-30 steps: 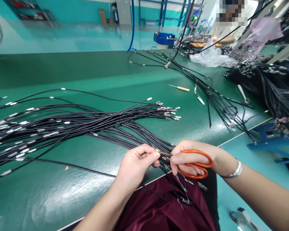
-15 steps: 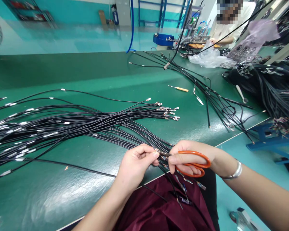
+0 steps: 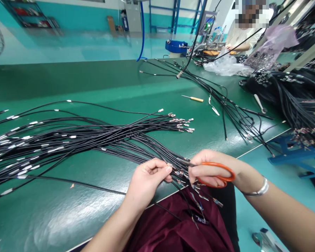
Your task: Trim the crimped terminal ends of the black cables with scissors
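Observation:
A big spread of black wires (image 3: pixel 76 140) with metal terminals lies across the green table (image 3: pixel 99 87). At the table's near edge my left hand (image 3: pixel 147 180) pinches the terminal end of one wire between thumb and fingers. Just to its right, my right hand (image 3: pixel 212 168) grips orange-handled scissors (image 3: pixel 220 173), whose blades point left toward the pinched wire end. Several wire ends hang off the edge over my dark red lap (image 3: pixel 178 224).
More black wires (image 3: pixel 225 105) fan across the table's right side, with a wooden-handled screwdriver (image 3: pixel 193 98) beside them. A heavy heap of cables (image 3: pixel 291 94) fills the far right. Another person (image 3: pixel 241 35) works at the far end near a plastic bag (image 3: pixel 225 64).
My right hand with the scissors has lifted slightly and shifted right, and the blades have drawn away from the left hand's fingertips. The view has tilted a little.

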Demonstrator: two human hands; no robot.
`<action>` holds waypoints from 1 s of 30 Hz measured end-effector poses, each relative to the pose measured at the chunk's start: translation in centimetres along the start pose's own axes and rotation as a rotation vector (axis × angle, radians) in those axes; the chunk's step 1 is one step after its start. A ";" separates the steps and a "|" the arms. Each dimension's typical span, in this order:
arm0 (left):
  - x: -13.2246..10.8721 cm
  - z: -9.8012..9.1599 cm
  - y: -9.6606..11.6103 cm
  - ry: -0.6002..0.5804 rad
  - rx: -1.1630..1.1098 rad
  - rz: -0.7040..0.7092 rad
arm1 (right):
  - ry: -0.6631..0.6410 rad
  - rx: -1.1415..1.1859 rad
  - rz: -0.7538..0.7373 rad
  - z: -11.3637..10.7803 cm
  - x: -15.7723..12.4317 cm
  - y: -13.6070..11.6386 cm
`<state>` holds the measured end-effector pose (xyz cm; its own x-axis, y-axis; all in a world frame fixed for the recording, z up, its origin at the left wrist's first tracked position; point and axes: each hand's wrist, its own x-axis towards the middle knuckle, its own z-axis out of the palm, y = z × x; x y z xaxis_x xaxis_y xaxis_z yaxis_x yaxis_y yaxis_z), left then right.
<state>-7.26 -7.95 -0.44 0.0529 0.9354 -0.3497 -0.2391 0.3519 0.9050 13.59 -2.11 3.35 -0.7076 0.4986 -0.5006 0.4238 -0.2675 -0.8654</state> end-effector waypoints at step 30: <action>9.3 0.8 4.3 -0.046 1.390 0.943 | 0.907 0.380 -0.551 -6.1 1.8 6.9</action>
<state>-7.04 2.25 0.35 0.4326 0.8146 0.3864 0.7758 -0.5546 0.3009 18.73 1.92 -3.40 -0.0074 0.9998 0.0193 -0.1285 0.0182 -0.9915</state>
